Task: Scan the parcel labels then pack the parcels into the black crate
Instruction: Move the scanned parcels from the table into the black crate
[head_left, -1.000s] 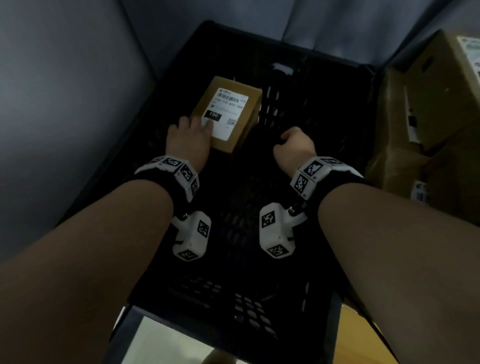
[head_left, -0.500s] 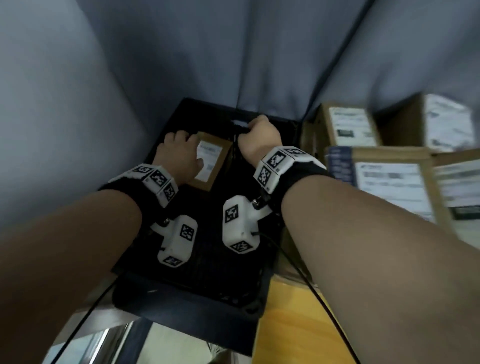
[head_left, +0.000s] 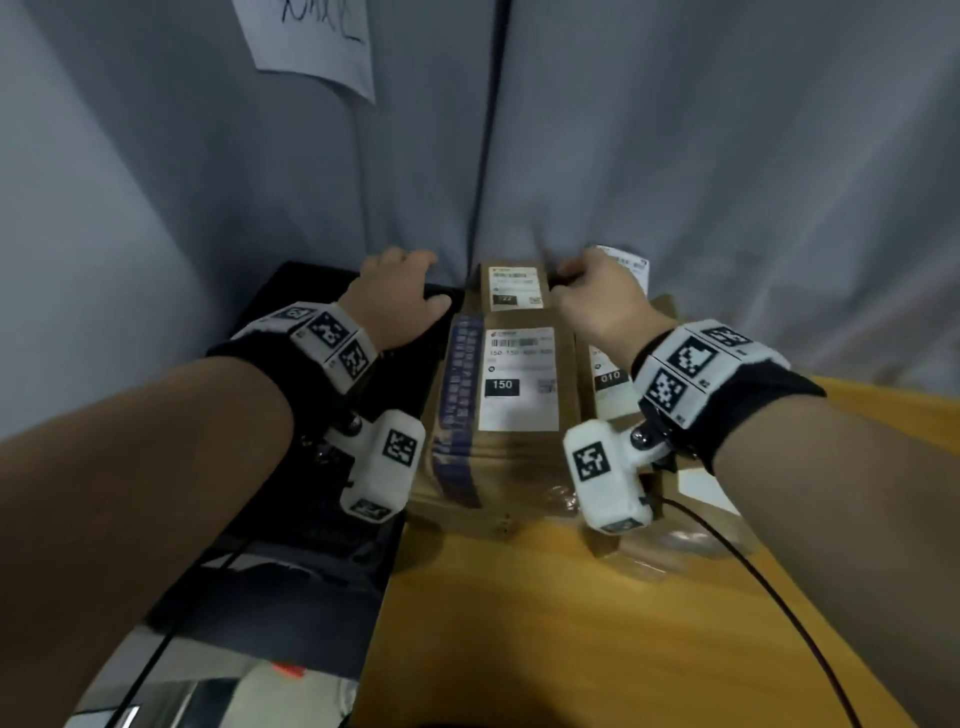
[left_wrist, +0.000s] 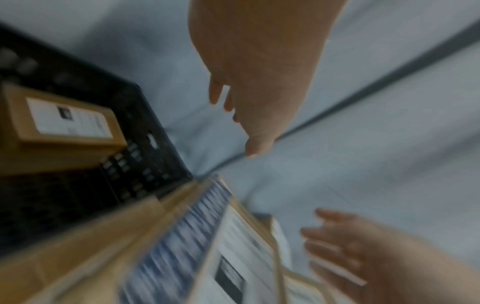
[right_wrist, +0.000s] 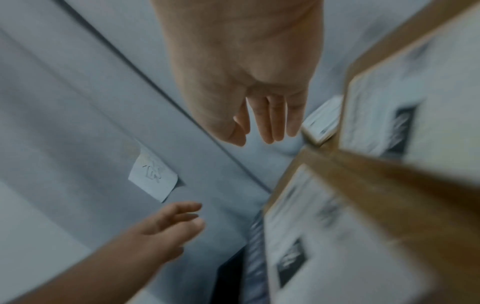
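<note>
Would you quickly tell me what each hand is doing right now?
Left hand: open, fingers relaxed, holding nothing, above the black crate.
Right hand: open, fingers straight, holding nothing, over the parcels.

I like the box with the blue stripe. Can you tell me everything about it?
The blue-striped box is brown cardboard and lies flat on the yellow table, right beside the black crate. A blue printed band runs down its left side. On top sits a white label with a barcode and the number 150. Other brown parcels crowd behind and to its right. Neither hand touches it.
</note>
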